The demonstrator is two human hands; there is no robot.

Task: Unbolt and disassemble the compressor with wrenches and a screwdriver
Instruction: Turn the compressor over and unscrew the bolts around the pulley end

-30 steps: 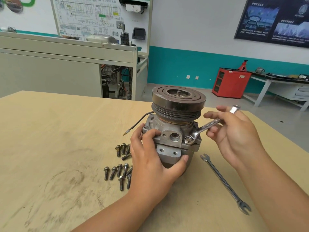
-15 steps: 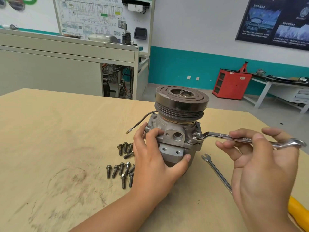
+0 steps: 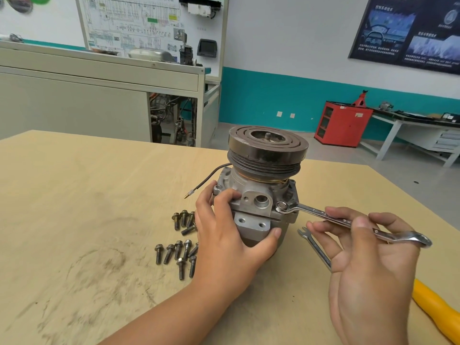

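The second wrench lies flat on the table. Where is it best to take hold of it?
Probably pinch the spare wrench by its thin shaft from above, across both long edges: it lies flat, and the compressor crowds its forked end.

white wall (image 3: pixel 286 33), teal band (image 3: pixel 268 95), red cabinet (image 3: pixel 344 124)

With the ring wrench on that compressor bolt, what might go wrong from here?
The right hand only pinches the wrench with fingertips, so it may slip off the bolt. The compressor stands on end, steadied by the left hand alone; a hard pull might tip it onto the loose bolts.
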